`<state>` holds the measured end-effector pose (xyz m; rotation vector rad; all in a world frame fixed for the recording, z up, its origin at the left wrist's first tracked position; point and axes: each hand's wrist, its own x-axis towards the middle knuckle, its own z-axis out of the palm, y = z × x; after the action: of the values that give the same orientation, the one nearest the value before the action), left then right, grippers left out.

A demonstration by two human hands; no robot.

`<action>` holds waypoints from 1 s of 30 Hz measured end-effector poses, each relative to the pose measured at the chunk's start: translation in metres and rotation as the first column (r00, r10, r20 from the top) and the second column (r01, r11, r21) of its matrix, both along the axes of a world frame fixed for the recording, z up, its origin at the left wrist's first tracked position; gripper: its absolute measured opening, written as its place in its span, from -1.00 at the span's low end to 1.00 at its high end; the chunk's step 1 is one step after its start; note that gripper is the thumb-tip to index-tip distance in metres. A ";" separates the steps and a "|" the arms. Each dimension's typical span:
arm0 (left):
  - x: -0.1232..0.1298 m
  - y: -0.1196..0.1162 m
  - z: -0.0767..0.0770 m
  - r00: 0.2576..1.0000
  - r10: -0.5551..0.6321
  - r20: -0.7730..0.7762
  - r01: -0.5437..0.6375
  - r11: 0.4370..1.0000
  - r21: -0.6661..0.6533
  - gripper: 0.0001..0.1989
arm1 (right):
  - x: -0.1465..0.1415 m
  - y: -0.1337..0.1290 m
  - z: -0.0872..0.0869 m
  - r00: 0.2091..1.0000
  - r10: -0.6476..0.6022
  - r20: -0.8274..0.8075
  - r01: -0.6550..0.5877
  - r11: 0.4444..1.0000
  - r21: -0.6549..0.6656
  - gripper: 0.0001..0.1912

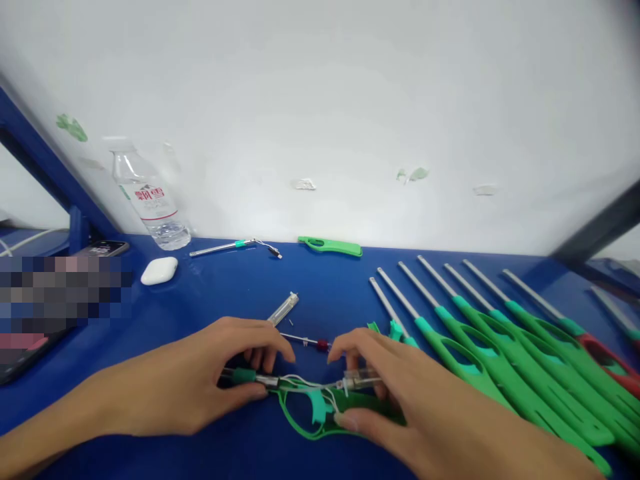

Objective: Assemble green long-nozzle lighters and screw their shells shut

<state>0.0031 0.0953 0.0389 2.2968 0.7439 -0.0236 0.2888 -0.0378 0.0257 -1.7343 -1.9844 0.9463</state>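
My left hand (pixel 200 383) is closed around a metal lighter barrel (pixel 267 381) with a teal collar (pixel 243 376). Thin white wires (pixel 305 383) run from the barrel's end towards my right hand (pixel 395 400). That hand grips a clear fuel tank (pixel 361 379) between fingers and thumb. Beneath both hands sits an opened green lighter housing (pixel 300 432), its handle partly covered by my right hand. A teal trigger (pixel 318 405) shows in its loop. Just beyond my fingertips lie a thin rod with a red piece (pixel 323 345) and another clear tank (pixel 283 309).
Several assembled green lighters (pixel 520 373) lie fanned out at right, beside a red one (pixel 607 360). Against the wall are a green housing half (pixel 331 247) and a loose barrel (pixel 220 248). A water bottle (pixel 150 200), white case (pixel 159 271) and phone (pixel 107 248) stand or lie left.
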 end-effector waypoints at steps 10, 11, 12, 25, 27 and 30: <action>-0.001 0.008 -0.023 0.969 -0.025 0.246 0.037 0.998 -0.045 -0.84 | -0.007 0.000 -0.020 0.995 0.016 0.102 -0.022 0.998 0.055 -0.46; -0.001 0.008 -0.024 0.964 -0.034 0.264 0.046 0.998 -0.037 -0.83 | -0.008 0.001 -0.020 0.995 0.020 0.099 -0.028 0.997 0.072 -0.46; -0.001 0.007 -0.026 0.960 -0.046 0.277 0.055 0.998 -0.023 -0.84 | -0.009 0.002 -0.020 0.995 0.019 0.100 -0.028 0.996 0.089 -0.46; -0.004 -0.005 -0.019 0.963 -0.211 0.167 0.150 0.937 0.315 -0.72 | 0.011 -0.006 -0.040 0.993 0.083 0.083 -0.075 0.993 -0.091 -0.56; -0.004 -0.005 -0.018 0.961 -0.231 0.151 0.166 0.922 0.349 -0.70 | 0.010 -0.005 -0.039 0.993 0.093 0.076 -0.085 0.992 -0.094 -0.57; -0.004 -0.005 -0.019 0.962 -0.236 0.138 0.181 0.928 0.325 -0.71 | 0.008 -0.002 -0.036 0.993 0.101 0.059 -0.096 0.993 -0.074 -0.60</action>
<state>-0.0011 0.0903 0.0196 2.6279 0.4317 0.2087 0.2971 -0.0401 -0.0106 -1.7370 -2.1175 1.0189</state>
